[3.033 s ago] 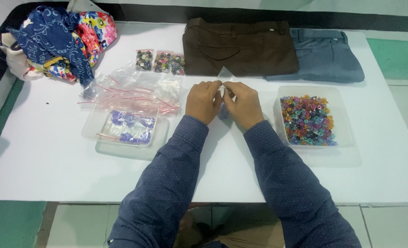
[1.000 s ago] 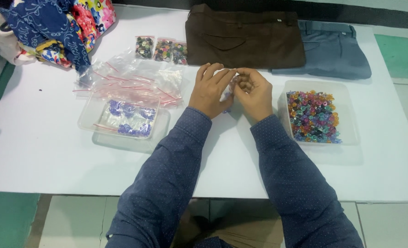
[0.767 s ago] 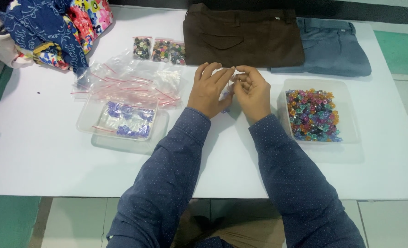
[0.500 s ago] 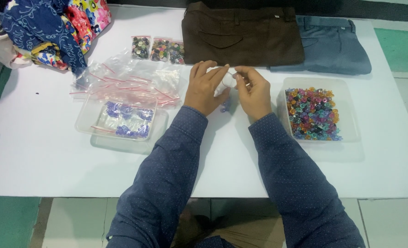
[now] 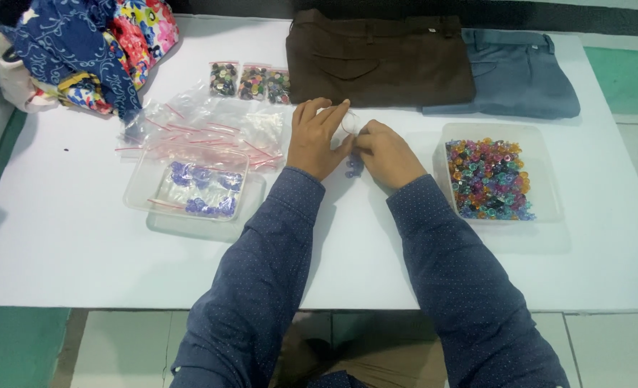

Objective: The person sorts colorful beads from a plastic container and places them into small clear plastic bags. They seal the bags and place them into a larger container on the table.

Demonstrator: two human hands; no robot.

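Note:
My left hand (image 5: 317,136) and my right hand (image 5: 384,152) meet over the middle of the white table (image 5: 67,251). Together they pinch a small clear zip bag (image 5: 350,123) between the fingertips. A few purple beads (image 5: 353,167) show below the fingers; I cannot tell whether they sit inside the bag. A clear tray of mixed coloured beads (image 5: 488,177) lies just right of my right hand. Left of my left hand sits a clear tray (image 5: 190,188) holding filled bags of purple beads.
A loose pile of empty clear zip bags (image 5: 211,129) lies behind the left tray. Three small filled bead bags (image 5: 251,80) lie further back. Folded brown trousers (image 5: 376,61) and blue-grey trousers (image 5: 516,72) lie at the far edge. Patterned cloths (image 5: 89,50) are heaped at the far left.
My hands lifted the small bag slightly off the table and worked its top, then came down closer together. The view shifted a little; the trays and clothes stayed put.

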